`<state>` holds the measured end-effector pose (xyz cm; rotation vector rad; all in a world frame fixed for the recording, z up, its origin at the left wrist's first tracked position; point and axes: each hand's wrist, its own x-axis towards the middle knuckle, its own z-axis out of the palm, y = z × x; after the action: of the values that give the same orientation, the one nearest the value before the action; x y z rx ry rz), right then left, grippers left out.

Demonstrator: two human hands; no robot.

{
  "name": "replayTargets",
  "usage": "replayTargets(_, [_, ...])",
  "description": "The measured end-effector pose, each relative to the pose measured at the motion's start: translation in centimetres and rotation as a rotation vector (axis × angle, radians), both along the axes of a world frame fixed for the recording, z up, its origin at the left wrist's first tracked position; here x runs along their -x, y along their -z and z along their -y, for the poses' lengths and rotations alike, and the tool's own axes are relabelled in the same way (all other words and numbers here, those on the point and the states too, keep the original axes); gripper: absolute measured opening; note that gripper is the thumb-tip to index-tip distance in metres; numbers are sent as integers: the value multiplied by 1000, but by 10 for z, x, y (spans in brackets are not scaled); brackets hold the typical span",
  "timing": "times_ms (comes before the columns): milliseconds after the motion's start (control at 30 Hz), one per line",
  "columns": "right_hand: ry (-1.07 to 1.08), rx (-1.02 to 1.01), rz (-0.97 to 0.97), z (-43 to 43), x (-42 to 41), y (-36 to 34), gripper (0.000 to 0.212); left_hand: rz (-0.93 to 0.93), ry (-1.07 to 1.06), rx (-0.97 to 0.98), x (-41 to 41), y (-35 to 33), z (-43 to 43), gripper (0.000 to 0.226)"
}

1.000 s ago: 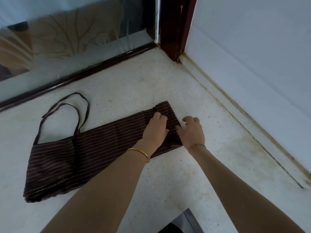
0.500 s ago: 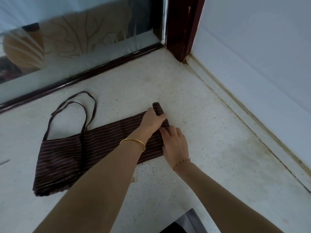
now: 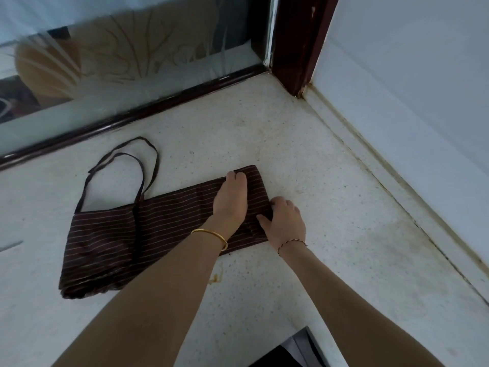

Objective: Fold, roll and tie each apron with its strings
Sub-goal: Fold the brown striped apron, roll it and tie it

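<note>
Pale speckled floor holds a dark brown pinstriped cloth apron, folded into a long strip. Left hand presses flat on its right end; right hand pinches that edge. Limp, light cloth, I'd judge: roll it tight from here.

We see no readable text, labels, brands or numbers anywhere in this view, apron included.
</note>
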<state>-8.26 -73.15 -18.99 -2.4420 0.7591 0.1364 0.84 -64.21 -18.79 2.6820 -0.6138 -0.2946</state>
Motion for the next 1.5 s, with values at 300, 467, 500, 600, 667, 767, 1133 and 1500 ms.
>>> replayTargets(300, [-200,148,353,-49,5,2,39,-521,-351,304,-14,-15,-6,57])
replayTargets(467, [-390,130,375,-62,12,10,39,-389,-336,141,-14,-9,-38,43])
replayTargets(500, [-371,65,369,-63,13,9,38,-351,-349,101,-13,-7,-42,48])
replayTargets(600, [-168,-135,315,-65,10,7,20,-292,-422,133,-6,-6,-51,58])
replayTargets(667, [-46,-91,248,-64,6,5,24,-206,-417,116,-1,-7,-56,58])
replayTargets(767, [-1,-56,75,-62,-2,-1,42,84,-340,-30,7,-8,-63,54])
replayTargets(1133, [66,-236,-36,-77,-21,-7,39,-314,-325,375,1,-6,-78,56])
replayTargets(1500, [-231,148,218,-141,-9,-13,41,-355,-537,542,-7,-12,-108,37])
